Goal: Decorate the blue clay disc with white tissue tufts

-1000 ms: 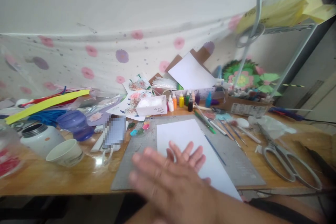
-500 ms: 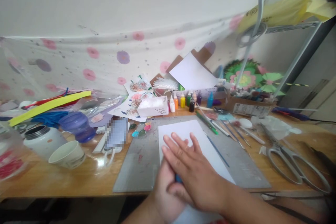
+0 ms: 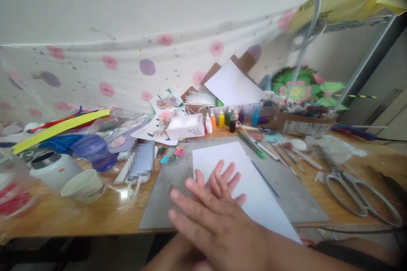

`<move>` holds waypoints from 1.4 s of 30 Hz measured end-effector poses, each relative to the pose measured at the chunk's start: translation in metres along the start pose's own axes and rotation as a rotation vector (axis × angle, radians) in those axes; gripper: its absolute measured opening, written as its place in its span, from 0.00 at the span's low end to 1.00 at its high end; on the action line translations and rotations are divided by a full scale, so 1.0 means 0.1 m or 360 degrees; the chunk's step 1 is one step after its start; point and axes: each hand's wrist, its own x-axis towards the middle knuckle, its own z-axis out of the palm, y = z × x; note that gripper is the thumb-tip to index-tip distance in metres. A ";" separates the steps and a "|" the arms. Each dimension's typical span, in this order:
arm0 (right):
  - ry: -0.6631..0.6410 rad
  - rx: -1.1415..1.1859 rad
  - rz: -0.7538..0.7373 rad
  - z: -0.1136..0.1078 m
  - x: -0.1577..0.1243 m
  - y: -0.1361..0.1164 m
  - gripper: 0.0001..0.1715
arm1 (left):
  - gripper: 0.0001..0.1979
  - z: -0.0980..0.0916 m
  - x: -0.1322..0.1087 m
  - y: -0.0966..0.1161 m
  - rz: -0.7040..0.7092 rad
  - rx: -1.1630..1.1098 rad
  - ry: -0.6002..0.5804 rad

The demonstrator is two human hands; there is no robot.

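My right hand lies across the top of my left hand, palms facing each other. The fingers of my right hand are stretched out and spread toward the upper left. Beneath it, the left fingers reach forward and to the right, also apart. The palms cover whatever may be between them, and no object shows there now. Under the hands is a white paper sheet on a grey board. A thin blue paintbrush rests along the sheet's right side.
Large scissors and several brushes lie right of the board. Small paint bottles stand behind it, beside a white box. To the left are a paper cup, a white bottle and a purple container.
My right hand has slid down and left over the left hand, whose fingers now show beyond it. A small blue thing glimpsed between the palms before is out of sight.
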 end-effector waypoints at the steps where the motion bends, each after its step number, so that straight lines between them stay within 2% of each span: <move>1: -0.0006 -0.0008 0.0043 0.00 0.02 0.02 0.44 | 0.28 0.01 -0.01 -0.01 -0.0020 -0.0013 -0.0003; 3: -0.0051 -0.0040 0.0237 -0.02 0.02 0.13 0.47 | 0.26 0.03 -0.04 -0.04 -0.0115 -0.0226 -0.0036; 5: -0.0103 -0.0093 0.0409 -0.06 -0.02 0.29 0.50 | 0.27 0.05 -0.09 -0.03 -0.0217 -0.0592 -0.0040; 7: -0.0152 -0.0117 0.0480 -0.10 -0.09 0.45 0.50 | 0.28 0.06 -0.11 0.02 -0.0297 -0.0968 -0.0037; 9: -0.0185 -0.0086 0.0509 -0.15 -0.15 0.54 0.49 | 0.29 0.04 -0.11 0.08 -0.0311 -0.1158 -0.0040; 11: -0.0237 0.0012 0.0532 -0.18 -0.20 0.57 0.44 | 0.30 0.01 -0.09 0.14 -0.0289 -0.1187 -0.0016; 13: -0.0295 0.0140 0.0556 -0.19 -0.22 0.55 0.36 | 0.29 -0.03 -0.08 0.17 -0.0266 -0.1172 0.0044; 16: -0.0270 0.0285 0.0573 -0.17 -0.23 0.49 0.29 | 0.29 -0.06 -0.08 0.18 -0.0277 -0.1131 0.0084; 20: -0.0141 0.0452 0.0628 -0.10 -0.23 0.42 0.28 | 0.29 -0.02 -0.08 0.16 -0.0272 -0.1191 -0.0083; 23: -0.0057 0.0671 0.0743 -0.08 -0.22 0.44 0.18 | 0.29 0.01 -0.10 0.10 -0.0255 -0.1185 -0.0187; 25: 0.0075 0.0953 0.0848 -0.10 -0.22 0.50 0.13 | 0.31 -0.02 -0.13 0.05 -0.0193 -0.0934 -0.0158; 26: 0.0170 0.1113 0.0946 -0.12 -0.23 0.55 0.12 | 0.32 -0.07 -0.16 0.03 -0.0134 -0.0682 -0.0157; 28: 0.0419 0.1415 0.1247 -0.19 -0.27 0.68 0.13 | 0.34 -0.19 -0.21 0.02 0.0008 0.0082 -0.0219; 30: 0.0716 0.1669 0.1578 -0.27 -0.34 0.82 0.14 | 0.35 -0.33 -0.24 0.04 0.0082 0.1063 -0.0377; 32: 0.0976 0.1912 0.1800 -0.36 -0.43 0.95 0.14 | 0.39 -0.45 -0.24 0.09 0.0040 0.1889 -0.0543; 34: 0.1136 0.2110 0.1952 -0.45 -0.51 1.04 0.14 | 0.45 -0.52 -0.21 0.14 -0.0049 0.2410 -0.0641; 37: 0.1307 0.2174 0.2165 -0.56 -0.61 1.10 0.15 | 0.51 -0.57 -0.17 0.17 -0.0087 0.2767 -0.0709; 40: 0.1413 0.2102 0.2285 -0.59 -0.69 1.10 0.17 | 0.52 -0.59 -0.22 0.13 -0.0013 0.2873 -0.0786; 42: 0.1392 0.2111 0.2319 -0.57 -0.72 1.07 0.18 | 0.50 -0.61 -0.27 0.10 0.0061 0.2859 -0.0815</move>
